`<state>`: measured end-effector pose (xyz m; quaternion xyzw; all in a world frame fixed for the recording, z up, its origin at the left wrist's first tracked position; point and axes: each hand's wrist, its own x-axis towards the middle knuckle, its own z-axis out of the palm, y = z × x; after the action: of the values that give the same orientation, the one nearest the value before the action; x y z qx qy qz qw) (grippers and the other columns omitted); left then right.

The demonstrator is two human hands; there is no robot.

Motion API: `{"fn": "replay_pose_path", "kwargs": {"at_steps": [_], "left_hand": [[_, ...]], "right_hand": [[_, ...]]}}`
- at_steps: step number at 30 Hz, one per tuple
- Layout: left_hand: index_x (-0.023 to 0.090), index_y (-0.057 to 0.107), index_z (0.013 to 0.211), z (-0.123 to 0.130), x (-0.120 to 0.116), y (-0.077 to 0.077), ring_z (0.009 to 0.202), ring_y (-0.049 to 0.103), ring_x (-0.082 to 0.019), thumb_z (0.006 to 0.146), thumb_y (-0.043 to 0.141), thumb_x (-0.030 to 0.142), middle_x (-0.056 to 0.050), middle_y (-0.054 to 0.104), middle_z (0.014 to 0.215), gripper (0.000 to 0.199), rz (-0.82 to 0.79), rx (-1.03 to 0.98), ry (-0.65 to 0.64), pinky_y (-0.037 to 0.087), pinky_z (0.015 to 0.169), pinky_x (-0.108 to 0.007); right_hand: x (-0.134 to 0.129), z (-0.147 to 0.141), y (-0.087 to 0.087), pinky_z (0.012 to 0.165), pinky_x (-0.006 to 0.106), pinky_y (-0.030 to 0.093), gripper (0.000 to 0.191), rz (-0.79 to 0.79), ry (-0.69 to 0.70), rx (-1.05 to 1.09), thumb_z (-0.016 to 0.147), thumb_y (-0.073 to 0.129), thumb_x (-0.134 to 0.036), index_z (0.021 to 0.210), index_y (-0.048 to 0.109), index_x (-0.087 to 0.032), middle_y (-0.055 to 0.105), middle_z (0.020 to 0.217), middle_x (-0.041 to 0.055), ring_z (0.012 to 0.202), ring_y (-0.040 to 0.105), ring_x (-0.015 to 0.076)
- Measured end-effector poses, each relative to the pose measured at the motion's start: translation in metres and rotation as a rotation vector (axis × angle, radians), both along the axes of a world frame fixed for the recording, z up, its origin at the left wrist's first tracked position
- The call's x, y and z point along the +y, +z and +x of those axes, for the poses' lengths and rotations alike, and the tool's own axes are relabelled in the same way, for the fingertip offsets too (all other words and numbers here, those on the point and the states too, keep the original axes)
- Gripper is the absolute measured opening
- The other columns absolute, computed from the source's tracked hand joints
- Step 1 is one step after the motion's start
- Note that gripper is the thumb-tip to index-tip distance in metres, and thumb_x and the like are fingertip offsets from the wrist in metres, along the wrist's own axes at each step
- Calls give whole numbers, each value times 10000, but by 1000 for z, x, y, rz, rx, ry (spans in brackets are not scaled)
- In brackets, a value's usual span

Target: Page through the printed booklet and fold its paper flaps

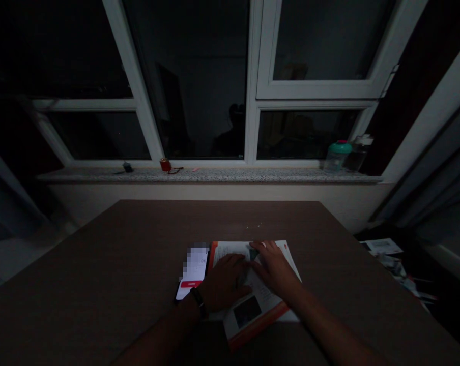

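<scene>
Left hand [224, 282] is loosely open, fingers spread over the booklet [270, 297]; right hand [274, 267] rests half-open on its right side, no grip I can make out. Lit phone [194, 270] sits just left of the booklet, on a brown bench [119, 264].

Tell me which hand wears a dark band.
The left hand, the one nearer the phone: a dark band circles its wrist, while the wrist of the right hand looks bare.
</scene>
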<state>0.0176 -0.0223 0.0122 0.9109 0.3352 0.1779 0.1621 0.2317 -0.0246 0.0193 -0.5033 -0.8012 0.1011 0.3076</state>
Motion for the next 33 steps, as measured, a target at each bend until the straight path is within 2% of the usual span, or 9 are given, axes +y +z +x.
{"fn": "replay_pose_path", "kwargs": {"at_steps": [5, 9, 13, 21, 33], "left_hand": [[230, 465, 1329, 0, -1, 0, 1281, 405, -301, 890, 635, 431, -99, 461, 1393, 512, 26, -18, 0, 354, 1075, -476], [244, 472, 1335, -1, -1, -3, 1301, 390, -274, 968, 516, 321, -90, 458, 1401, 377, 25, -30, 3, 338, 1090, -470], [256, 479, 1340, -2, -1, -6, 1303, 389, -253, 996, 450, 277, -71, 461, 1395, 346, 29, -31, 19, 324, 1106, -465], [257, 476, 1336, -4, 2, -12, 1297, 392, -268, 973, 490, 235, -72, 459, 1394, 364, 45, -37, 0, 333, 1095, -484], [257, 473, 1323, -3, 4, -17, 1313, 370, -264, 901, 612, 208, -59, 439, 1414, 448, 64, 2, 10, 323, 1105, -470]], "right_hand": [[4, -12, -13, 1050, 488, 376, 436, 14, -28, -18, 911, 560, -257, 1338, 476, -231, 539, 1287, 119, 1232, 437, 310], [1, -8, -19, 1052, 490, 388, 445, 24, -40, 15, 910, 544, -239, 1345, 455, -221, 528, 1287, 124, 1242, 437, 304], [-3, -5, -21, 1056, 482, 398, 435, 22, -41, 13, 914, 531, -236, 1340, 445, -205, 506, 1306, 137, 1253, 438, 297], [-10, 8, -20, 1074, 482, 385, 463, 2, 7, -33, 925, 522, -248, 1371, 403, -212, 486, 1324, 130, 1268, 428, 288], [-23, 45, -24, 1110, 474, 350, 518, -22, 74, -40, 917, 533, -284, 1407, 373, -236, 442, 1393, 120, 1321, 382, 279]]}}
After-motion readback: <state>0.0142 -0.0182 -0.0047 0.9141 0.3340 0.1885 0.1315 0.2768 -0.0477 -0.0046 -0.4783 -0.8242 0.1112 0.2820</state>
